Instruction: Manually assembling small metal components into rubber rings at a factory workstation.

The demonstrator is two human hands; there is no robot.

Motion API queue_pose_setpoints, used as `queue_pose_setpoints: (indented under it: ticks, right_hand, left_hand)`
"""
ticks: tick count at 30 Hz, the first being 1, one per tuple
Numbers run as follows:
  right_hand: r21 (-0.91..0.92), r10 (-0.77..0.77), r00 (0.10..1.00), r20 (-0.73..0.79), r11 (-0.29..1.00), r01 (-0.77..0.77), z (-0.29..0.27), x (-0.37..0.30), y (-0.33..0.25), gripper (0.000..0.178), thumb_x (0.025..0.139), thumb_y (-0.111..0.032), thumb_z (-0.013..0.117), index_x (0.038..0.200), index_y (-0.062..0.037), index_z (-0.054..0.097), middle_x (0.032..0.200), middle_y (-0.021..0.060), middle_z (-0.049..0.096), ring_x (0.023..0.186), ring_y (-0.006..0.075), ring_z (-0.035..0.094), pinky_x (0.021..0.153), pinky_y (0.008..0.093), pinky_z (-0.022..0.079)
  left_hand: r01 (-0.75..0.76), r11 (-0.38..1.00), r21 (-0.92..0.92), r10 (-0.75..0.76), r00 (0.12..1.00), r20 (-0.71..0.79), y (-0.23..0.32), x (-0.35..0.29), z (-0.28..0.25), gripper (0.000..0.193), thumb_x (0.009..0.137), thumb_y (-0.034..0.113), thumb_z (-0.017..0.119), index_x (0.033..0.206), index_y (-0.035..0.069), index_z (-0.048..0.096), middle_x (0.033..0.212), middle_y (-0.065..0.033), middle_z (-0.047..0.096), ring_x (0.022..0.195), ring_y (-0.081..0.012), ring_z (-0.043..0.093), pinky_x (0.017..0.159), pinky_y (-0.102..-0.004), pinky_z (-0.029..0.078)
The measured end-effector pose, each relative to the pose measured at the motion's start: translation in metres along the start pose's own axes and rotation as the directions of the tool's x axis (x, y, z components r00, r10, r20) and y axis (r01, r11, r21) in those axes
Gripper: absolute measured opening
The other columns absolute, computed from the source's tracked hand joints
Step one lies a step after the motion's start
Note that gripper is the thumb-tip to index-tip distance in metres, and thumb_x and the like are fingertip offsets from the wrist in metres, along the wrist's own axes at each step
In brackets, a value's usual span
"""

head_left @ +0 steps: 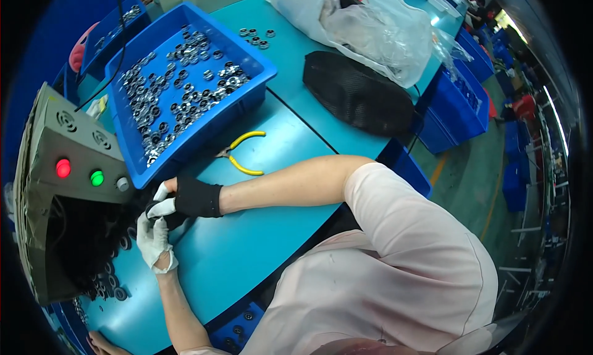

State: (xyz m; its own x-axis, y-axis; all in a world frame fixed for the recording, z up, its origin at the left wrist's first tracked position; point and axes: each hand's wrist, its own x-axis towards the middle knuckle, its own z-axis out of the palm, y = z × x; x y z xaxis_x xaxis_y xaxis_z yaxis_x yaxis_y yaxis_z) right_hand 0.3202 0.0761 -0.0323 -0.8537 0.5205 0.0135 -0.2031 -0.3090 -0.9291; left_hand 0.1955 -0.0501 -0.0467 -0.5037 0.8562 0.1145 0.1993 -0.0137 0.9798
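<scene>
My left hand (156,242), in a white glove, and my right hand (188,197), in a black fingerless glove with white finger covers, meet over the turquoise table in front of a grey machine (80,151). Their fingers are pressed together around something small and dark, too hidden to name. Several dark round rings (120,293) lie beside the machine's opening, to the left of my hands. Beyond my right wrist rest nippers with yellow handles (247,173). A blue bin (262,77) with many small shiny metal-and-black round parts stands behind my hands.
Red (63,168) and green (97,177) buttons are on the machine's face. A black mesh cover (358,92) and a white plastic bag (395,43) lie at the far right. Blue crates (454,114) stand beyond the table edge. Another person's hand (105,344) appears at lower left.
</scene>
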Motion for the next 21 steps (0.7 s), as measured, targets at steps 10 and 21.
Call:
queue_pose_setpoints:
  ticks: [10, 21]
  right_hand:
    - [-0.281, -0.171, 0.975, 0.139, 0.938, 0.204, -0.004, -0.007, -0.016, 0.023, 0.079, -0.021, 0.067, 0.081, 0.002, 0.062, 0.076, 0.012, 0.064, 0.069, 0.0182, 0.063, 0.062, 0.0296, 0.049]
    - [-0.52, -0.265, 0.953, 0.148, 0.798, 0.303, 0.0, -0.01, -0.001, 0.038, 0.069, -0.034, 0.074, 0.079, 0.0004, 0.062, 0.074, 0.0175, 0.064, 0.068, 0.0313, 0.063, 0.061, 0.0367, 0.048]
  left_hand:
    - [0.123, 0.991, -0.06, -0.11, 0.975, 0.193, 0.013, -0.004, -0.001, 0.033, 0.09, 0.02, 0.057, 0.112, -0.004, 0.049, 0.093, -0.0084, 0.059, 0.075, -0.0144, 0.058, 0.069, -0.0265, 0.048]
    - [-0.036, 0.958, 0.285, 0.061, 0.995, -0.081, -0.002, 0.002, -0.015, 0.031, 0.096, 0.028, 0.039, 0.109, 0.005, 0.056, 0.094, -0.0051, 0.057, 0.068, -0.0116, 0.054, 0.059, -0.0225, 0.043]
